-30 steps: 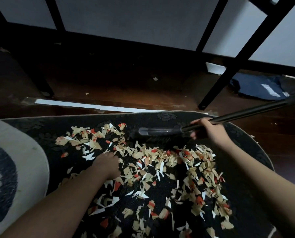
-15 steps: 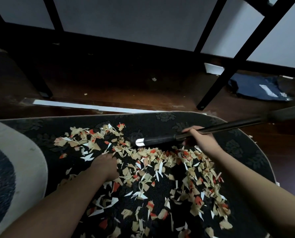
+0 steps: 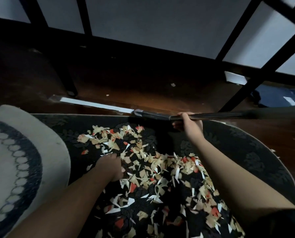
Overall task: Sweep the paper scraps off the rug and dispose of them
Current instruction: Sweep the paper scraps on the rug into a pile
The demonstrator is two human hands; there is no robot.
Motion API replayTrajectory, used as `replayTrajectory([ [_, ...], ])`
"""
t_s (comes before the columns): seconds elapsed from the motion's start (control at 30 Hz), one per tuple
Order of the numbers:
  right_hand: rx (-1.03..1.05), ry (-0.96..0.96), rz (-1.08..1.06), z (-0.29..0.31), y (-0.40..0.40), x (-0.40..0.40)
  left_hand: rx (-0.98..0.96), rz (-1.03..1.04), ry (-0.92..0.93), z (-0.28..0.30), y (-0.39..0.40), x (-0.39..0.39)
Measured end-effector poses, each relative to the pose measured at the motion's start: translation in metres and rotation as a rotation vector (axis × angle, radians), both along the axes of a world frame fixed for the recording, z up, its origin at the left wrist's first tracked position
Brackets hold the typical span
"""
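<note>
Paper scraps (image 3: 160, 170), too many to count, litter one dark rug (image 3: 256, 152) on wooden floor (image 3: 143, 86). Right hand (image 3: 186, 125) grips one broom handle (image 3: 212, 115); left hand (image 3: 109, 166) presses the rug, fingers hidden.

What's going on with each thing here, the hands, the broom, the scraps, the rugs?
Right hand: grips the broom handle.
Broom: held low at the dark rug's far edge.
Left hand: rests on the scraps.
Paper scraps: strewn over the dark rug.
Pale rug: lies alongside.
</note>
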State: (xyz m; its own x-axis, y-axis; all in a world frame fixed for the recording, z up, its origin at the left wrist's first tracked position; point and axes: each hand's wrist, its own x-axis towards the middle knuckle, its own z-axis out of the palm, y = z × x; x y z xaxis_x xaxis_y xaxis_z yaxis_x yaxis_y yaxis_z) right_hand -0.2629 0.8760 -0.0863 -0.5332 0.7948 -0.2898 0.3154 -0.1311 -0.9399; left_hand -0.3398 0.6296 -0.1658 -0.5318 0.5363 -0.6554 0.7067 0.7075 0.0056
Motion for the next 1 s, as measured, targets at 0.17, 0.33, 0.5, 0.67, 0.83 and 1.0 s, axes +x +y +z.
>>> replayTrajectory([
  [0.17, -0.048, -0.06, 0.02, -0.021, -0.02, -0.014, -0.033, 0.02, -0.004, -0.001, -0.019, -0.011],
  [0.33, -0.067, -0.144, 0.228, -0.01, -0.016, 0.005, -0.018, 0.026, -0.017, -0.003, -0.024, -0.011],
  [0.5, -0.019, -0.148, 0.302, 0.028, 0.0, 0.031, 0.01, 0.016, -0.019, -0.001, -0.026, -0.01],
  [0.67, 0.046, -0.066, 0.189, 0.034, 0.0, 0.025, 0.023, 0.03, -0.016, 0.0, -0.024, -0.01],
  [0.83, 0.016, -0.112, 0.046, 0.009, -0.01, 0.003, 0.009, 0.008, -0.018, 0.001, -0.023, -0.008],
  [1.0, 0.042, -0.193, 0.206, 0.002, -0.014, 0.02, -0.018, 0.022, -0.013, 0.004, -0.023, -0.009],
])
